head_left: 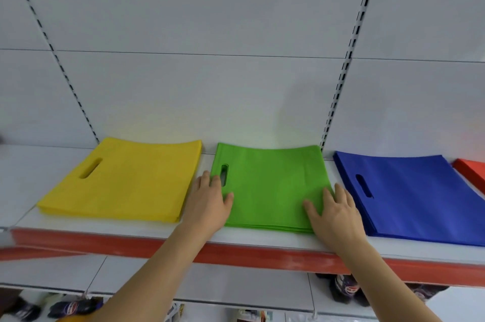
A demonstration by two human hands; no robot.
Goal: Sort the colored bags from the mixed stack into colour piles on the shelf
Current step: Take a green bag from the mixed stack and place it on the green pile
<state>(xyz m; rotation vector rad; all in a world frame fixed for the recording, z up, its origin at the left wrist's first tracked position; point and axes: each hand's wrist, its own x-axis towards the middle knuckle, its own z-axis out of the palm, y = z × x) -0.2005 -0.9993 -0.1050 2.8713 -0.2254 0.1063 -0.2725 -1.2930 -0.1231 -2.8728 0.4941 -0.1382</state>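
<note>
On the white metal shelf with a red front strip (147,244), four stacks lie in a row: the flat yellow fabric bag pile (126,180) at the left, the green fabric bag pile (270,185) just beside it, the blue fabric bag pile (414,195) to the right of that, and the red bag pile (471,170) at the far right edge. The left hand (207,202) rests on the green pile's left edge, the right hand (334,212) on its right front corner. All piles sit before the white back panel (210,32).

Dark packaged goods (346,291) hang below, white slotted back panels (199,19) behind.
</note>
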